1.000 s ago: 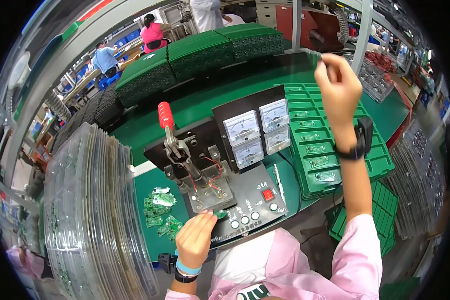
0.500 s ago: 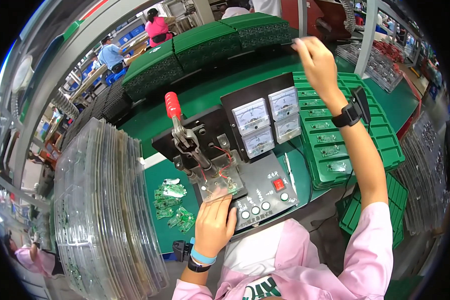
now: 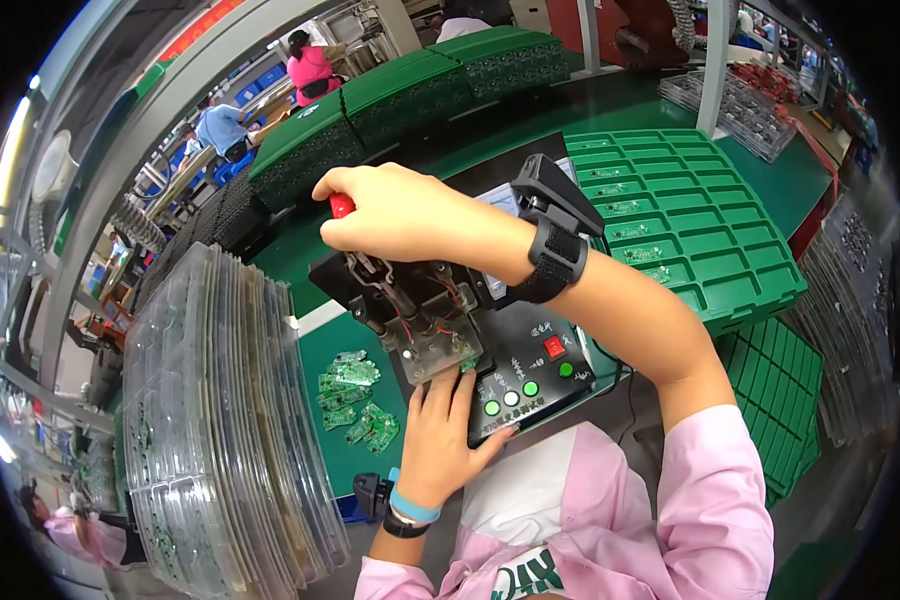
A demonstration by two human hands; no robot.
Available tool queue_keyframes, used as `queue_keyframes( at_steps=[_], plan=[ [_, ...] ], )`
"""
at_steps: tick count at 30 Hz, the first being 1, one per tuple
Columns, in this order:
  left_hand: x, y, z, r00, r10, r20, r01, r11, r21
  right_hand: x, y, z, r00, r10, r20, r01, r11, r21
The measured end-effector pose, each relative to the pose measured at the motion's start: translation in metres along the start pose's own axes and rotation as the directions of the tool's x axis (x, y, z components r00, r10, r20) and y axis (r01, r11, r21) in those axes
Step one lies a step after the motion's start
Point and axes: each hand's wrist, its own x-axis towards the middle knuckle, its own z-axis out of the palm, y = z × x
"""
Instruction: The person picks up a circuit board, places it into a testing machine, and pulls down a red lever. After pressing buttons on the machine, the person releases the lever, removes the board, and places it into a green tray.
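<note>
My right hand [image 3: 395, 215] is closed around the red handle [image 3: 342, 206] of a toggle clamp on a black test fixture. Below the clamp, a clear plate [image 3: 432, 354] with red wires sits on the fixture. At the plate's front edge rest the extended fingers of my left hand [image 3: 440, 450], its thumb spread to the right. A sliver of green circuit board [image 3: 468, 366] shows by those fingertips; the rest of it is hidden. The grey control box [image 3: 515, 420] carries a red switch [image 3: 554, 347] and several round lights, most glowing green. My right arm covers most of the dial meters.
Loose circuit boards [image 3: 348, 378] lie left of the fixture, beside tall stacked clear trays [image 3: 220, 420]. On the right, a green compartment tray [image 3: 715, 215] holds a column of boards. Stacked green trays [image 3: 400, 85] line the back. People work in the background.
My right hand has come from above the green tray at right to the red clamp handle and closed on it. Several box lights have turned green. My left hand stays at the plate.
</note>
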Motion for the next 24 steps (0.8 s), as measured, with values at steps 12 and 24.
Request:
queue_keyframes(
  at_steps=[12,24],
  plan=[
    [-0.049,-0.023,-0.002,0.96,-0.163,-0.228,0.128,0.979,-0.158,-0.225,0.057,0.081,0.935,-0.23,-0.27,0.18,0.964,-0.197],
    [-0.026,-0.05,0.013,0.942,-0.134,-0.306,0.128,0.991,-0.04,-0.266,0.118,0.143,0.755,-0.579,-0.308,0.191,0.643,-0.742]
  ],
)
